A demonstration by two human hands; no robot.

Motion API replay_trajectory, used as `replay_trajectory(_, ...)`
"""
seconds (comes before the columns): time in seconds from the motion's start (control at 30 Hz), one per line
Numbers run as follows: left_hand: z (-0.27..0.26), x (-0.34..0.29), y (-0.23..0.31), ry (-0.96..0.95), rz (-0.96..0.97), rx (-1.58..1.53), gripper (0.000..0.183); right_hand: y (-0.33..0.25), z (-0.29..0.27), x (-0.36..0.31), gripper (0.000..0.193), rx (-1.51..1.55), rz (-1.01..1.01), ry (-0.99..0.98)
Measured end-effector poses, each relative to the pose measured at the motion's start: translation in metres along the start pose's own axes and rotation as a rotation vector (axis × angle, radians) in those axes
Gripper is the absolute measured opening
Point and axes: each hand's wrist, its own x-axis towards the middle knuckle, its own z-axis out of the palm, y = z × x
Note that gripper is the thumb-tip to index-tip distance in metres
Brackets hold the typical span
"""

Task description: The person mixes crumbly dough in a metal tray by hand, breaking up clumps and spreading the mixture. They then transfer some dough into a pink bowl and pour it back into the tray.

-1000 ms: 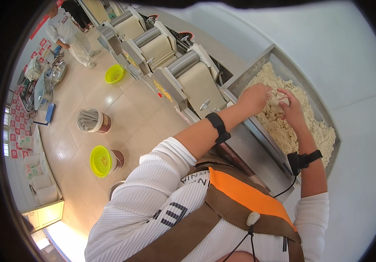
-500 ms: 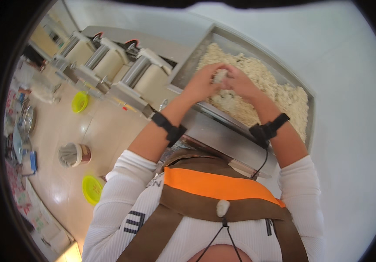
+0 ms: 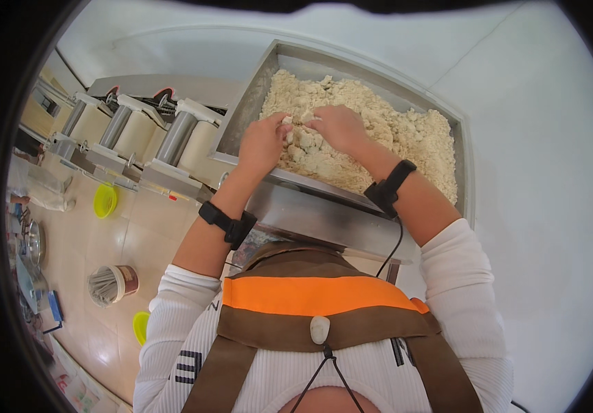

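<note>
Pale crumbly dough (image 3: 407,138) lies heaped in a rectangular metal tray (image 3: 247,100). Over its near left part, both my hands work close together but apart. My left hand (image 3: 262,144) has its fingers curled, pinching a small dough lump (image 3: 287,120) between thumb and fingertips. Facing it, my right hand (image 3: 342,129) is bent with its fingertips closed on a bit of dough; part of that grip is hidden. Loose lumps sit on the dough just beneath the fingers. Black bands with small boxes are strapped round both my forearms.
Left of the tray stands a row of roller machines (image 3: 134,131) with pale sheets on their rollers. Yellow-green basins (image 3: 105,201) and a bucket of grey sticks (image 3: 112,286) stand on the tiled floor. A pale wall rises behind and right. Another person's legs show far left.
My hands have come apart from around a shared lump of dough, leaving pieces at the fingertips of each. The whole view has shifted, with the tray further left in the picture.
</note>
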Motion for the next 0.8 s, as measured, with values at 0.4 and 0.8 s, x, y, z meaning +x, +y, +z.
replay_trajectory(0.4, -0.004, -0.001, 0.009, -0.011, 0.028, 0.227, 0.023, 0.126, 0.002, -0.006, 0.053, -0.287, 0.076, -0.402)
replay_trajectory(0.8, -0.003, -0.004, 0.003, 0.098, 0.145, 0.188, 0.013, 0.167, -0.04, -0.066, 0.056, 0.151, -0.108, -0.286)
